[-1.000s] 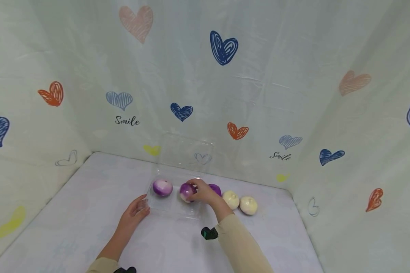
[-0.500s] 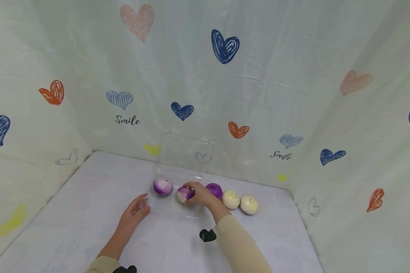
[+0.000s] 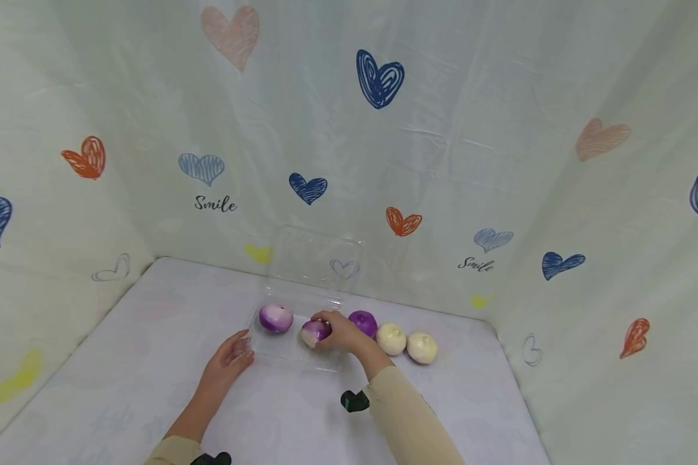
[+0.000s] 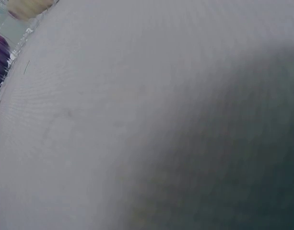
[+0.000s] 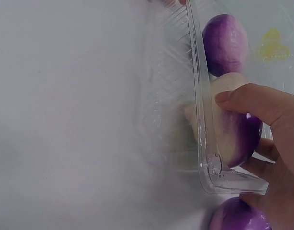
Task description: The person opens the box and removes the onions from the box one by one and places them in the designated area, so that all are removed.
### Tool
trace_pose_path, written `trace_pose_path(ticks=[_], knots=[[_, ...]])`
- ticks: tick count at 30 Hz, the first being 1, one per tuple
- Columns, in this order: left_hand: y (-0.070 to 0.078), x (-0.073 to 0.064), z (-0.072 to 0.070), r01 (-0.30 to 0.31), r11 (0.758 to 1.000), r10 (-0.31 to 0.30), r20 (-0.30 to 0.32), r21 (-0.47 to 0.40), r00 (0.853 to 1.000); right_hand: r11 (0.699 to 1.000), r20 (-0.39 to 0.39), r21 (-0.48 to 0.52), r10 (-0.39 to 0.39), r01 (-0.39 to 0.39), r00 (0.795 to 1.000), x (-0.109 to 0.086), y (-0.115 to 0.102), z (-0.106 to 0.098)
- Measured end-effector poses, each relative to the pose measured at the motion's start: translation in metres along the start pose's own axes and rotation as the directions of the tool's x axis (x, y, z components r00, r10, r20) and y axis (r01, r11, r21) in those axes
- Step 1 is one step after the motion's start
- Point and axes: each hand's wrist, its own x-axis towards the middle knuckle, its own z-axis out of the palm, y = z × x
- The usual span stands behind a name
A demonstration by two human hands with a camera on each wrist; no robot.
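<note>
A clear plastic clamshell box (image 3: pixel 293 359) lies on the table, its lid (image 3: pixel 311 258) raised against the back curtain. My left hand (image 3: pixel 227 360) grips the box's left edge between thumb and fingers. Inside, on the left, sits a purple and white onion (image 3: pixel 276 318). In the box's right part, my right hand (image 3: pixel 346 334) holds a second purple and white onion (image 3: pixel 313 333). The right wrist view shows the thumb on this onion's pale side (image 5: pixel 226 129), with fingers round the far side. Whether its underside touches the box floor is hidden.
Just right of the box, a purple onion (image 3: pixel 363 323) and two whitish onions (image 3: pixel 391 339) stand in a row. A heart-printed curtain (image 3: pixel 442 181) encloses the white table (image 3: pixel 291 420) at the back and sides. The left wrist view is mostly tabletop and dark blur.
My right hand has shifted slightly left and toward me with its onion, lower into the box, uncovering more of the purple onion outside. The left hand has stayed on the box edge.
</note>
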Motion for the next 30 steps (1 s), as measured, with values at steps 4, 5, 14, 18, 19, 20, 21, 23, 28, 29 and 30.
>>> trace_pose_path(ticks=[4,5,14,18,19,20,21,23,28,29,30], knots=[[0.0,0.001,0.0,0.017,1.0,-0.017,0.006,0.002,1.0,1.0,0.011,-0.003,0.011,-0.011,1.0,-0.001,0.0,0.0],[0.0,0.002,0.0,0.022,1.0,-0.022,0.006,-0.003,1.0,1.0,0.012,-0.006,0.011,-0.011,1.0,-0.001,-0.001,0.0],[-0.002,0.001,0.001,0.021,1.0,-0.021,0.003,0.006,1.0,0.998,0.041,-0.066,-0.007,0.01,0.999,-0.002,0.0,0.002],[-0.001,0.001,0.001,0.018,1.0,-0.018,0.005,0.007,1.0,0.999,0.051,-0.043,-0.002,0.004,0.999,-0.004,0.002,-0.001],[-0.001,0.001,0.001,0.016,1.0,-0.016,0.005,0.008,1.0,0.999,0.053,-0.034,-0.002,0.004,0.999,-0.005,0.002,-0.002],[-0.001,0.001,0.001,0.017,1.0,-0.017,0.007,0.009,1.0,1.0,0.056,-0.026,0.001,0.0,0.998,-0.006,0.002,-0.003],[-0.001,0.001,0.001,0.017,1.0,-0.017,0.008,0.011,1.0,1.0,0.06,-0.015,0.004,-0.004,0.998,-0.007,0.001,-0.004],[-0.001,0.001,0.001,0.021,1.0,-0.021,0.009,0.018,1.0,1.0,0.059,0.0,0.007,-0.007,0.998,-0.009,0.001,-0.007],[-0.002,0.001,-0.001,0.013,1.0,-0.013,0.009,0.01,1.0,1.0,0.041,0.011,-0.013,0.013,0.999,-0.014,-0.001,-0.014],[-0.002,0.001,-0.001,0.011,1.0,-0.011,0.01,0.001,1.0,1.0,0.035,0.01,-0.016,0.015,0.999,-0.015,-0.001,-0.016],[-0.002,0.001,-0.001,0.007,1.0,-0.007,0.009,-0.01,1.0,1.0,0.027,0.012,-0.018,0.018,0.999,-0.016,-0.001,-0.017]])
